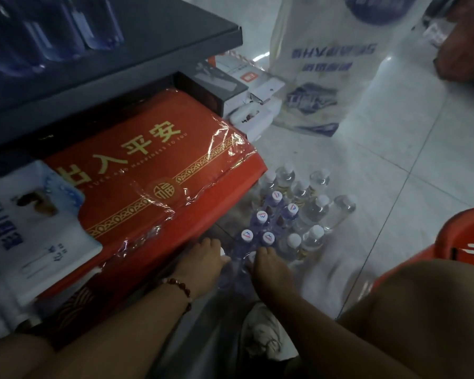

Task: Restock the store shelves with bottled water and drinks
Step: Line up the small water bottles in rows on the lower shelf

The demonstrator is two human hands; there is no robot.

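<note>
Several small water bottles stand on the tiled floor beside the bottom shelf. The nearer ones are purple-tinted bottles (262, 218) with logo caps. Clear bottles with plain white caps (314, 212) stand behind and to their right. My left hand (203, 259) and my right hand (268, 265) both reach down to the nearest purple bottles, fingers curled over their tops. The picture is blurred, so I cannot tell which bottle each hand grips. A bead bracelet is on my left wrist.
A dark shelf board (137, 58) overhangs at upper left. Below it lie a red wrapped mat (148, 170), white packs (28, 228) and boxes (230, 86). A white printed bag (326, 72) stands behind on the floor. A red basket (465, 242) sits at right.
</note>
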